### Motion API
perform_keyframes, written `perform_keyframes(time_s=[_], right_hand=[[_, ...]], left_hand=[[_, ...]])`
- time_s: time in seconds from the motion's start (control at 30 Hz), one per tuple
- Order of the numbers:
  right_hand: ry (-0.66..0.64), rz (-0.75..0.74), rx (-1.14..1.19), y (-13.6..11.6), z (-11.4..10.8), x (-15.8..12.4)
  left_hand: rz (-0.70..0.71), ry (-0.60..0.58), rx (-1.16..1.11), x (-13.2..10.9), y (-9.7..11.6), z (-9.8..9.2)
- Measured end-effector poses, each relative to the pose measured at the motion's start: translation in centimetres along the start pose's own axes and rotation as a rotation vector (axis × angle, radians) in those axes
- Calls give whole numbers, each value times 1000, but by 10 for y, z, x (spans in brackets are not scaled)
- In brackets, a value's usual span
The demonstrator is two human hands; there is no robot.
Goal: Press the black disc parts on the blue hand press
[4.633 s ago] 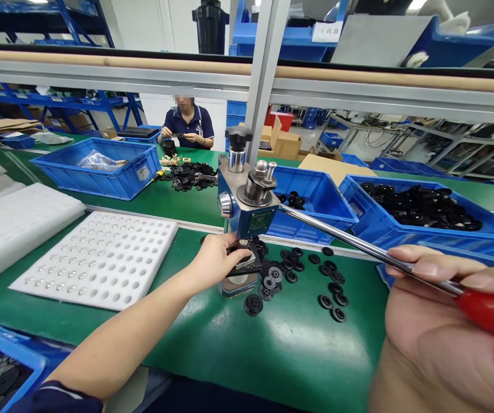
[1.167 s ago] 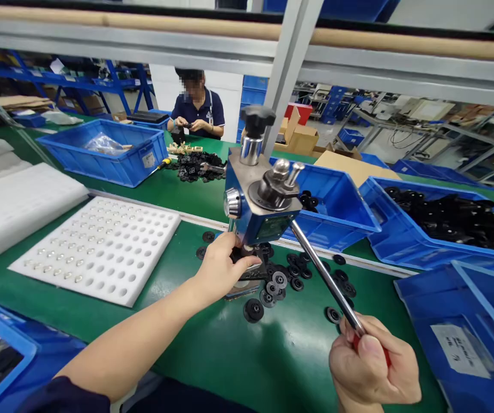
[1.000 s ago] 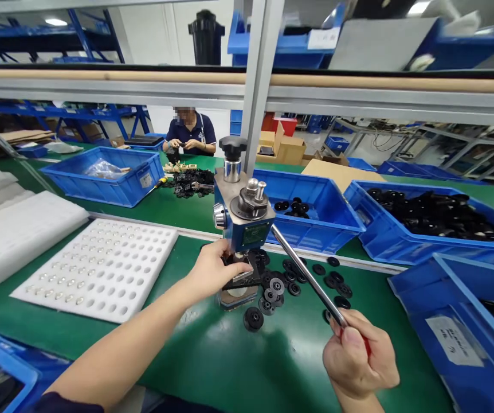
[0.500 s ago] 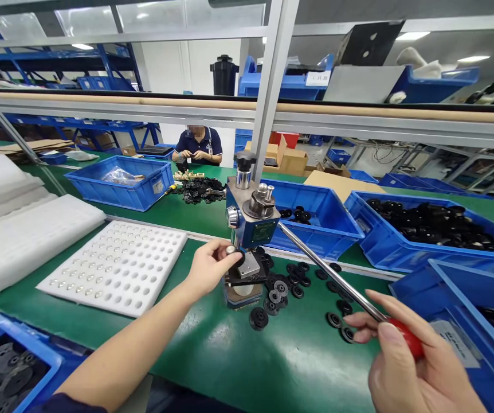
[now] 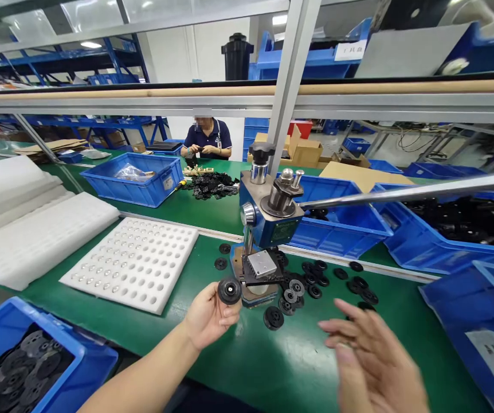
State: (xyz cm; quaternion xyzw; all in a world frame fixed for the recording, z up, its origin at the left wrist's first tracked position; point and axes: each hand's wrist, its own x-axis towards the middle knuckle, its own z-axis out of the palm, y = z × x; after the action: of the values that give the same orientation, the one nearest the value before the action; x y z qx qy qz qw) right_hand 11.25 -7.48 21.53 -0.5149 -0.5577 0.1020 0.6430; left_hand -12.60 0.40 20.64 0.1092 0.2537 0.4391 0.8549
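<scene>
Between its thumb and fingers, my left hand [image 5: 210, 315] holds a round black plastic wheel [image 5: 229, 291] with a small metal piece at its centre. The wheel is in front of the blue arbor press [image 5: 268, 212], left of the metal block [image 5: 261, 263] on the press's base. My right hand [image 5: 371, 361], fingers apart and slightly blurred, hovers over the green table at the right, holding nothing. The press's long lever [image 5: 410, 194] points to the right, and its far end is out of view. Several loose black wheels [image 5: 274, 317] lie around the press base.
A white foam tray [image 5: 161, 301] with metal pieces in part of its holes lies at left. Blue bins stand around: one with black discs [image 5: 96, 358] at lower left, others behind [image 5: 333, 244] and right [image 5: 457, 321]. Across the table sits a co-worker [image 5: 208, 137].
My right hand has let go of the lever's red handle, and the lever has swung up. My left hand has drawn the wheel out from the press toward me. The view has shifted slightly.
</scene>
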Motion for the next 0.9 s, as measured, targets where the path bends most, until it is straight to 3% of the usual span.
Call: perform_keyframes(time_s=[0.1, 0.2, 0.4, 0.53, 0.9], right_hand=[[-307, -82, -13, 4, 10, -10], [-439, -208, 7, -5, 20, -13], [-436, -289, -24, -21, 31, 0], [-535, -322, -91, -14, 29, 1], [-815, -214, -287, 7, 23, -7]], left_hand=[[-57, -7, -22, -1, -9, -3], [-114, -22, 24, -2, -19, -4], [-187, 14, 244, -7, -31, 0], [-302, 70, 365, -8, -37, 3], [-401, 225, 471, -1, -51, -12]])
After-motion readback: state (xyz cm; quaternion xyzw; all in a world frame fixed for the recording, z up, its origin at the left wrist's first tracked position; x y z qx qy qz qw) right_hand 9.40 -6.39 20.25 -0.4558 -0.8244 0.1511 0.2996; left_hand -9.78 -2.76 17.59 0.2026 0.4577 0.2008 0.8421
